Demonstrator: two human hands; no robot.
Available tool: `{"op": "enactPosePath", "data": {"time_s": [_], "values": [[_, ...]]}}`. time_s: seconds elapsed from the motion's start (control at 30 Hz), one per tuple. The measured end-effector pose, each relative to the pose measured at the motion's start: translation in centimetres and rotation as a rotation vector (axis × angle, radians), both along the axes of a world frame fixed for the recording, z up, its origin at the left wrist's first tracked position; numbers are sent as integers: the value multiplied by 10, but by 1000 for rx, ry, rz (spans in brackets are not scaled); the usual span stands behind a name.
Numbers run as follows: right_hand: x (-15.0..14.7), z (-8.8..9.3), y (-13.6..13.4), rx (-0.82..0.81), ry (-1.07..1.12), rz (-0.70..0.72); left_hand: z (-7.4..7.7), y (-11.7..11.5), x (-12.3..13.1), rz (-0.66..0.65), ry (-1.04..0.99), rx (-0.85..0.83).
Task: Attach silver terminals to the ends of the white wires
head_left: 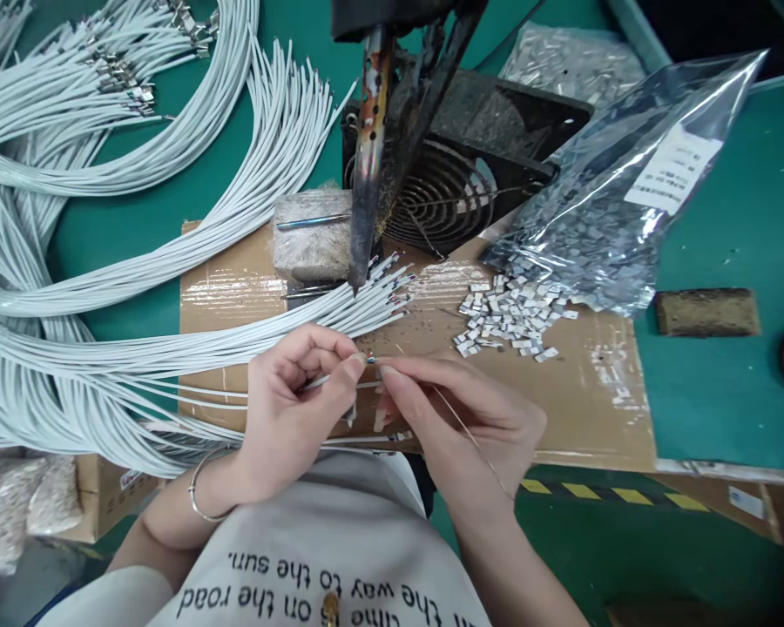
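Note:
My left hand [297, 409] pinches a white cable close to its end, between thumb and forefinger. Small coloured conductors [370, 359] stick out of that end, between the two hands. My right hand [470, 427] is closed, its thumb and forefinger tips touching or nearly touching the conductors. A thin wire that looks like solder wire [463, 427] runs from the right fingers across the palm toward the wrist. Just above the hands, a soldering iron [366, 174] points its dark tip down. Right beside the tip lies a bundle of white cables [267, 331] with stripped ends.
Small metal connector shells [513, 313] are heaped right of the hands, spilling from a clear plastic bag [601, 192]. Behind the iron stands a black fan [444, 192]. A wrapped block [312, 235] sits on the cardboard [581, 409]. More white cables [104, 165] fill the left side.

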State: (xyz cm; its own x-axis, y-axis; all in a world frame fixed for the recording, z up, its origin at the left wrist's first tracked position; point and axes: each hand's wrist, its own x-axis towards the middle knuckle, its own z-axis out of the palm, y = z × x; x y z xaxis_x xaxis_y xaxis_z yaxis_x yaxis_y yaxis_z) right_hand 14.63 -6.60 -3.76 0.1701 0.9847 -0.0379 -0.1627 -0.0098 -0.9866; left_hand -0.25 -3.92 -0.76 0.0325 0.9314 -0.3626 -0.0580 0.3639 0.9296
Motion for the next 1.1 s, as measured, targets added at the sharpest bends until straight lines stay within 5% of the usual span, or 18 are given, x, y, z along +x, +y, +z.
{"op": "enactPosePath", "data": {"time_s": [0.7,1.1], "values": [[0,-3,0,81,-7,-6,2,2,-2,-17,-73,-79],[5,-9,0,372,-394,-70,0,2,-3,10,-86,-82]]}}
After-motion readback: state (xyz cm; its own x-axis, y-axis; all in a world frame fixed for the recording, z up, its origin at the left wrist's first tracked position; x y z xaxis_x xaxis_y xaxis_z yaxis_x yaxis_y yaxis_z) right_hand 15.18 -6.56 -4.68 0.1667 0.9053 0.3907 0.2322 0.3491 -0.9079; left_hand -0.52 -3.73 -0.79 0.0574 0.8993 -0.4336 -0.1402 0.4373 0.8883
